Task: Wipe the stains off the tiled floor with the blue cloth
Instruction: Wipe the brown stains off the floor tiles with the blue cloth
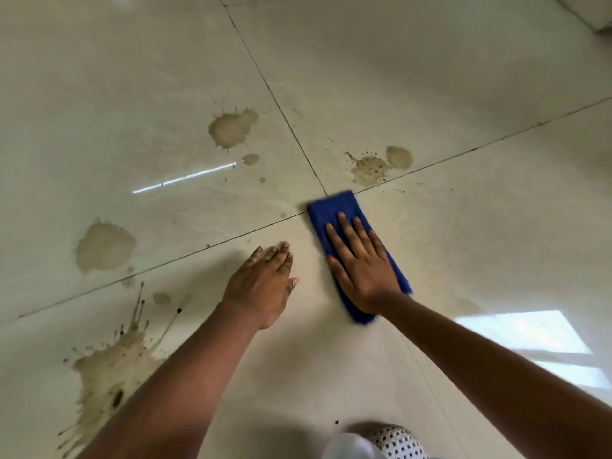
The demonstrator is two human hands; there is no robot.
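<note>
Your right hand [359, 265] lay flat, fingers spread, on the folded blue cloth [334, 210] at the grout crossing of the tiled floor [463, 77], its long axis pointing toward the nearest stain [371, 167] just beyond, while your left hand [263, 283] rested open and empty beside it.

White patterned thing [395, 440] with small dark dots at bottom edge, partly cut off, cannot tell what it is; blurry white round shape [347, 447] just beside it on left; bright window light patch [536, 342] on right; thin white light streak [185, 178] on left; pale wall strip [592, 11] top right corner
</note>
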